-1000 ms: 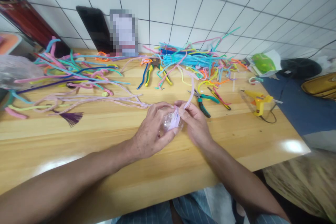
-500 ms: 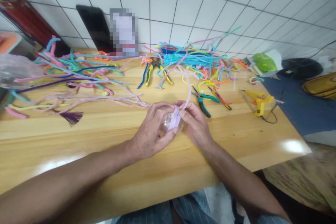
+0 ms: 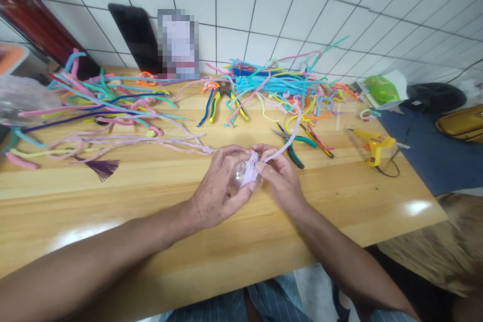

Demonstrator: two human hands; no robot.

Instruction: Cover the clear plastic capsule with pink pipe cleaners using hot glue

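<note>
My left hand (image 3: 221, 188) is curled around a small clear ball (image 3: 241, 177) partly wound with a lilac pipe cleaner (image 3: 249, 170). My right hand (image 3: 281, 177) pinches that same lilac pipe cleaner against the ball; its free end rises to the right over the green-handled pliers (image 3: 294, 143). Both hands rest just above the wooden table (image 3: 158, 196), close to its middle. Most of the ball is hidden by my fingers.
Heaps of coloured pipe cleaners lie at the back left (image 3: 105, 105) and back centre (image 3: 271, 85). Yellow-handled pliers (image 3: 226, 103), a yellow glue gun (image 3: 372, 143), a purple tassel (image 3: 101, 167) and a dark phone (image 3: 136, 37) against the tiled wall are also there.
The free end of the lilac pipe cleaner has swung from upright to leaning right. My right fingers shifted slightly on the ball; my left hand stayed put.
</note>
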